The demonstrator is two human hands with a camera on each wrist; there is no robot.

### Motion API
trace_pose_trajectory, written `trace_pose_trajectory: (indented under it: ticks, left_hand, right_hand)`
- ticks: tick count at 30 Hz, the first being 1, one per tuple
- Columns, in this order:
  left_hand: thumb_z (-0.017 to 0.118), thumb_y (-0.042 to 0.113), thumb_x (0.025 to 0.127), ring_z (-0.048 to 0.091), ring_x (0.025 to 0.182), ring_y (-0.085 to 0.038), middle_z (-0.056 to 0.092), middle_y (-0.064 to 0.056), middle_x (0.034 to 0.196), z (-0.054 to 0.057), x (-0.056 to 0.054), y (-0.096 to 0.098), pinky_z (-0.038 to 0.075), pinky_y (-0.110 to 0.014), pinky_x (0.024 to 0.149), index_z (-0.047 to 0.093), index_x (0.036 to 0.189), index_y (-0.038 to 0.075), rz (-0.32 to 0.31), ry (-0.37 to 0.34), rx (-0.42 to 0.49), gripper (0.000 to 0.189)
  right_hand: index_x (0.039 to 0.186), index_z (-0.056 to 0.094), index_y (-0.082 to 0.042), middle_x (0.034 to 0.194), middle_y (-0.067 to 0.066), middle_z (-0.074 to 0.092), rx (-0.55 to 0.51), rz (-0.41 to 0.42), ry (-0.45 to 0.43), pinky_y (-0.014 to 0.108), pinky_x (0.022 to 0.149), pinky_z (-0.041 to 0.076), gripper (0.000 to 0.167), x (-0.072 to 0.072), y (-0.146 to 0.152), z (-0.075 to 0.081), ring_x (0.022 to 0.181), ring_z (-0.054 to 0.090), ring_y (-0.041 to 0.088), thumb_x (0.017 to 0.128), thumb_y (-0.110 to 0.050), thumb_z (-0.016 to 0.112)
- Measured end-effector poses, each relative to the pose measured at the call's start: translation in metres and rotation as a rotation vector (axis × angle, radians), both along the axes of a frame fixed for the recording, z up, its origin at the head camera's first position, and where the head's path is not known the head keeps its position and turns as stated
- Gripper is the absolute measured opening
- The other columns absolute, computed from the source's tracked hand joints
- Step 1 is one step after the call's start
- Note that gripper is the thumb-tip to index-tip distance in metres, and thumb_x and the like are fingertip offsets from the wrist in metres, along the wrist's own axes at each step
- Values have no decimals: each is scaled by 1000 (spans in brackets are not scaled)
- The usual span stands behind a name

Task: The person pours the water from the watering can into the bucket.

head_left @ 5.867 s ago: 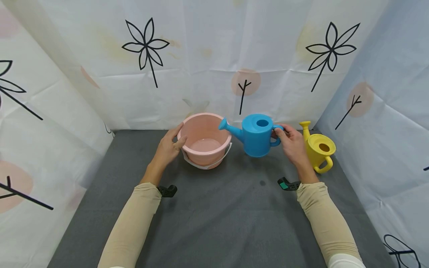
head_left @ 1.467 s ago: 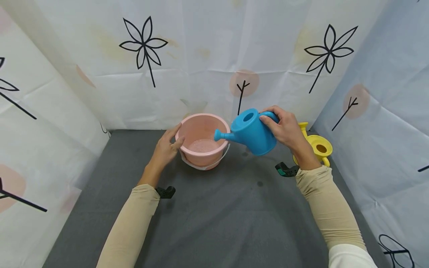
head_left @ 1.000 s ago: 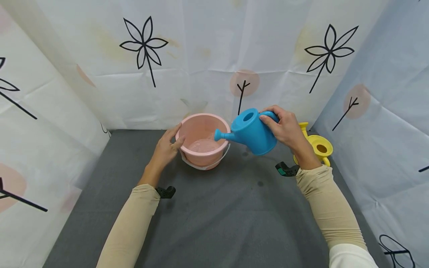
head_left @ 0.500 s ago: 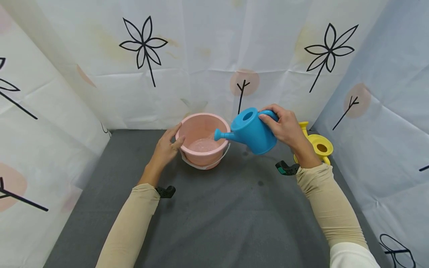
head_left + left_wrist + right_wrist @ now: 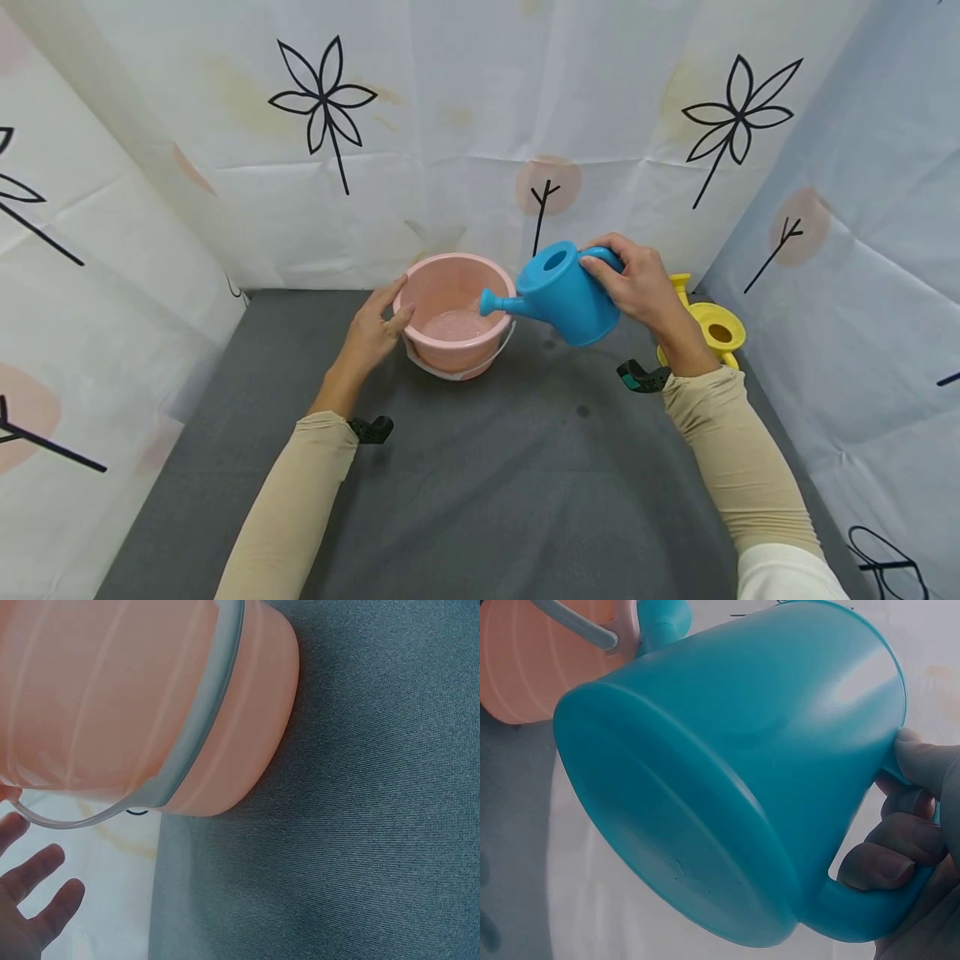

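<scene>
Seemingly mid-pour, the right hand [image 5: 633, 283] grips the blue can [image 5: 567, 296], spout [image 5: 508, 304] over the bucket [image 5: 453, 292] touched by the spread, unclenched left hand [image 5: 369, 332]; next likely calls for a steady tilt.

The bucket [image 5: 450, 357] and blue can [image 5: 567, 302] look smooth, glossy plastic.

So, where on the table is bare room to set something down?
Bare: the table between left sleeve and right sleeve; also far-left corner, outside left hand. Crowded: far side, from pink bucket through blue can to yellow can.
</scene>
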State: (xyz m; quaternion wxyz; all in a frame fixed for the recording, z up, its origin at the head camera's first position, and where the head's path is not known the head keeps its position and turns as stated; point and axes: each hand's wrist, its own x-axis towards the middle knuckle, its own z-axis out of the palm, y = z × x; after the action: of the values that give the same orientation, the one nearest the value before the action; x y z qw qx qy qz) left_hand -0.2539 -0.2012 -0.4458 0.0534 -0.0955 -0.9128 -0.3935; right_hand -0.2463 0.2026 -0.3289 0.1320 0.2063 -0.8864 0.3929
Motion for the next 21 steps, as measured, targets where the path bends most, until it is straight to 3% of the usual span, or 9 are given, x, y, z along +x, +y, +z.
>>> trace_pose_trajectory:
  ticks: [9, 21]
  left_hand:
    - [52, 47, 105, 42, 145, -40, 44, -14, 157, -2, 0, 0, 37, -64, 115, 32, 162, 30, 5, 9, 4, 62]
    - [49, 54, 104, 42, 144, -40, 42, -14, 158, -2, 0, -1, 37, -64, 114, 30, 162, 32, 0, -5, 7, 64]
  right_hand:
    - [123, 63, 3, 126, 27, 66, 4, 14, 5, 66, 102, 49, 28, 1, 0, 1, 117, 64, 47, 104, -17, 60]
    - [124, 63, 3, 124, 27, 67, 21, 24, 30, 67, 102, 49, 28, 0, -1, 2, 116, 65, 48, 103, -15, 62]
